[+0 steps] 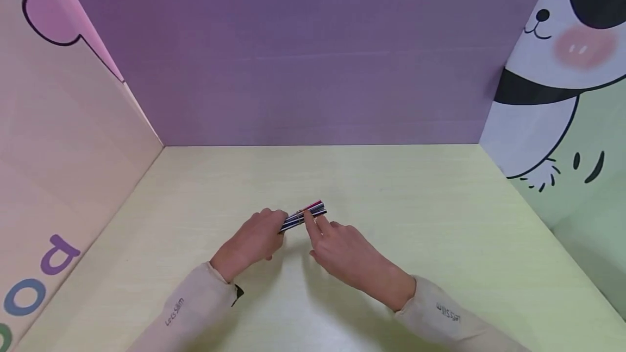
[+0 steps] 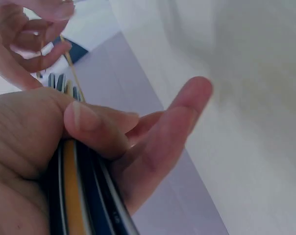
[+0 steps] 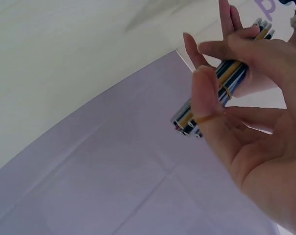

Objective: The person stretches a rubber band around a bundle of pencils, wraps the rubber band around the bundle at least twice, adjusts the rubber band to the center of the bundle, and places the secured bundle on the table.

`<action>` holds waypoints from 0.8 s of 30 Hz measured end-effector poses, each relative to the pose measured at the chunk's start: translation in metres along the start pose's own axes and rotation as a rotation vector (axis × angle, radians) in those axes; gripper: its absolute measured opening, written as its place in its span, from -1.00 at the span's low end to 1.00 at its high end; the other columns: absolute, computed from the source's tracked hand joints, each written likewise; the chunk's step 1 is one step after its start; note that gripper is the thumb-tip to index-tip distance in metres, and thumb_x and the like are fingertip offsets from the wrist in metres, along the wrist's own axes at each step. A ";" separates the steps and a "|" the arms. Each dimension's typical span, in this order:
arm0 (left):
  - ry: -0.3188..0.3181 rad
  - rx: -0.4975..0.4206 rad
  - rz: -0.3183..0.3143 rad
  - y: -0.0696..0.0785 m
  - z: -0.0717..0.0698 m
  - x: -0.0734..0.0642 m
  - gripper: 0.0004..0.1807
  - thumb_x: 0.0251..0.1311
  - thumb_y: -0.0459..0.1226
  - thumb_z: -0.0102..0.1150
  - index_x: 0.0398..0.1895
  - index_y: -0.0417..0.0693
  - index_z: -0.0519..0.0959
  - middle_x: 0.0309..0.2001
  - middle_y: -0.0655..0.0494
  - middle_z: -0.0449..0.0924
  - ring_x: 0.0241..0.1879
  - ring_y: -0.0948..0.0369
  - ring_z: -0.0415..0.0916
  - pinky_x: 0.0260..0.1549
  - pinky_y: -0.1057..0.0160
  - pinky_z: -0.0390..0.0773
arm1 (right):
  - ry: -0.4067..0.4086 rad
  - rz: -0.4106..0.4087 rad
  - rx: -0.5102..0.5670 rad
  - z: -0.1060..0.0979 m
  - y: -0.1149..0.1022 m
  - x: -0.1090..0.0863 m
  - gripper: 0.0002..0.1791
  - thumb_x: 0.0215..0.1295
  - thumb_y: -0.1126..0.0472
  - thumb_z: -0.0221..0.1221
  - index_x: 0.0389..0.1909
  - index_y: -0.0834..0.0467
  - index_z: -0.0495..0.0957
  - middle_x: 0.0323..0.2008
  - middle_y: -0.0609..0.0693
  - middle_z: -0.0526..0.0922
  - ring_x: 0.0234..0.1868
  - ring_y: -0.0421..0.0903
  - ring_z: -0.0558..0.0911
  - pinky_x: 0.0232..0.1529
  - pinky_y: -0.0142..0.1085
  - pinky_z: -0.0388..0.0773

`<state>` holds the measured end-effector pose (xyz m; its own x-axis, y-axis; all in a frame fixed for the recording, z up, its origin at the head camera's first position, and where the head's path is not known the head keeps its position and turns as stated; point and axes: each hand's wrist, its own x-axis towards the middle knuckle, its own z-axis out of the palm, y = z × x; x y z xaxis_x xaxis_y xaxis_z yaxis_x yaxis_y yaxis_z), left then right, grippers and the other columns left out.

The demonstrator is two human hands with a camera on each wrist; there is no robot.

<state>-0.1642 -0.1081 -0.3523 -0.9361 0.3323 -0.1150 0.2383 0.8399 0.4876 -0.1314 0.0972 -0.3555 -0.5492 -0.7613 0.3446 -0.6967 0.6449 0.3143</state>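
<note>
Head view; pencils (image 1: 293, 222) (bundled) between hands (image 1: 256, 237) (image 1: 344, 247)

Soft, bright overhead light; hazier wrist views

The head view is bright and fairly even, lit apparently from above. On the tabletop (image 1: 391, 178), soft-edged shadows lie between the left sleeve (image 1: 195, 297) and right sleeve (image 1: 450, 314), with a pale sheen between them at the near side. The far purple wall (image 1: 313, 26) is darker; the right wall (image 1: 587, 205) dims toward its near end. The left wrist view has a cool, washed-out cast, its rubber band (image 2: 72, 68) soft and the close bundle of sticks (image 2: 72, 196) slightly blurred. The right wrist view is dimmer and greyer.
</note>
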 end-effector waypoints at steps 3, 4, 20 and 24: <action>0.020 -0.059 -0.029 -0.008 -0.008 0.003 -0.95 0.30 -0.50 0.08 -0.23 -0.30 0.53 -0.51 -0.02 0.47 -0.73 0.19 0.55 -0.66 0.28 0.52 | 0.074 -0.060 0.089 -0.002 -0.003 0.001 -0.40 0.27 0.11 0.33 0.25 0.28 0.42 -0.33 -0.01 0.57 -0.46 -0.18 0.54 -0.52 -0.46 0.50; 0.012 -0.099 -0.038 -0.010 -0.009 0.004 -0.94 0.32 -0.50 0.08 -0.22 -0.32 0.53 -0.52 -0.03 0.47 -0.72 0.17 0.57 -0.67 0.27 0.55 | 0.108 -0.084 0.125 -0.003 -0.004 0.000 -0.47 0.26 0.13 0.32 0.19 0.25 0.47 -0.39 -0.05 0.56 -0.46 -0.19 0.53 -0.39 -0.43 0.57; -0.290 -0.755 0.062 -0.012 -0.007 -0.020 -0.74 0.44 -0.30 0.05 -0.09 -0.42 0.52 -0.44 -0.24 0.45 -0.56 -0.11 0.69 -0.53 0.01 0.70 | 0.333 -0.066 0.560 -0.002 0.008 -0.013 -0.84 0.11 0.35 0.34 -0.28 0.13 0.63 -0.36 -0.14 0.52 -0.49 -0.31 0.43 -0.47 -0.66 0.33; -0.333 -0.854 0.102 -0.014 0.001 -0.017 -0.68 0.45 -0.26 0.08 -0.03 -0.44 0.47 -0.65 -0.19 0.49 -0.54 -0.15 0.69 -0.50 -0.02 0.70 | 0.311 -0.026 0.696 0.002 0.010 -0.014 -0.86 0.19 0.38 0.30 -0.24 0.13 0.64 -0.28 -0.14 0.57 -0.43 -0.28 0.52 -0.38 -0.61 0.45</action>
<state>-0.1518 -0.1250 -0.3582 -0.7664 0.6053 -0.2149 -0.0801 0.2419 0.9670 -0.1315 0.1140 -0.3593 -0.4452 -0.6553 0.6103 -0.8945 0.3570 -0.2691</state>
